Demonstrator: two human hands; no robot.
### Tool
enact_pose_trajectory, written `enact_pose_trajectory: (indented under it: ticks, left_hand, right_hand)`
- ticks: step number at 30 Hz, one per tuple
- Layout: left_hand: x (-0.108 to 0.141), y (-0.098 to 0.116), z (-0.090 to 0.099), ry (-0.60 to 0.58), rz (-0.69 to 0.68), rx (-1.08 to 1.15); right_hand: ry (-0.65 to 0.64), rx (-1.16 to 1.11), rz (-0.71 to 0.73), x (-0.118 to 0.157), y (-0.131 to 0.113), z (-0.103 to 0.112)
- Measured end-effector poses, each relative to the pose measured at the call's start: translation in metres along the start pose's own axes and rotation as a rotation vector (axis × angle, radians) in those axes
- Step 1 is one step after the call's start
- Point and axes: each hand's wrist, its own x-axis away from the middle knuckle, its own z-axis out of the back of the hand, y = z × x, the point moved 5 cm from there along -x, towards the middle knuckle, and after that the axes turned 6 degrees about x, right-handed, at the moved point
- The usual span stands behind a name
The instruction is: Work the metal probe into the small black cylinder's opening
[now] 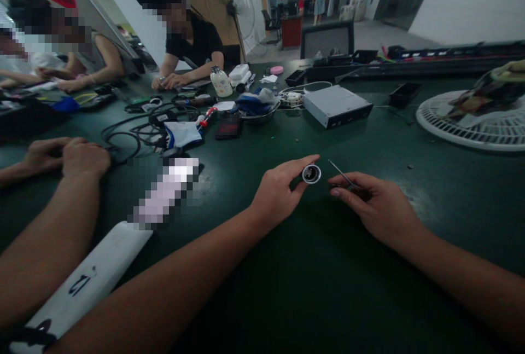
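Observation:
My left hand point(279, 192) is closed around a small hollow cylinder with a shiny metal rim point(311, 174). Its open end faces me, and some small parts show inside. Just to the right, my right hand point(379, 201) is closed on a thin metal rod point(341, 172), like a screwdriver shaft, whose tip points up and left towards the cylinder. The rod's rear end is hidden in the palm. A small dark piece point(334, 185) shows at the right fingertips, too small to name. The rod and the cylinder are apart.
On the green table point(283, 299) are a grey disc drive point(337, 105), a white fan grille point(463, 124), black cables point(135, 129), a bowl with blue cloth point(258, 103) and a phone point(168, 192). A co-worker's arms point(69, 195) rest at left; other people sit beyond.

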Motion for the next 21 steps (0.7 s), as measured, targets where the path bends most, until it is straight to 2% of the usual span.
enact_pose_trajectory:
  ticks: [6, 9, 13, 21]
  left_hand:
    - [0.001, 0.003, -0.005, -0.072, -0.047, -0.053]
    - [0.003, 0.003, -0.008, -0.113, -0.065, -0.089]
    - [0.004, 0.002, -0.010, -0.133, -0.082, -0.104]
    - [0.005, -0.002, -0.014, -0.167, -0.077, -0.130]
  right_hand:
    - [0.049, -0.032, -0.032, 0.002, 0.003, 0.001]
    - [0.060, -0.013, 0.003, 0.003, 0.000, 0.002]
    - [0.077, 0.000, 0.084, 0.003, -0.006, 0.004]
    - [0.096, 0.093, 0.063, 0.004, -0.007, 0.007]
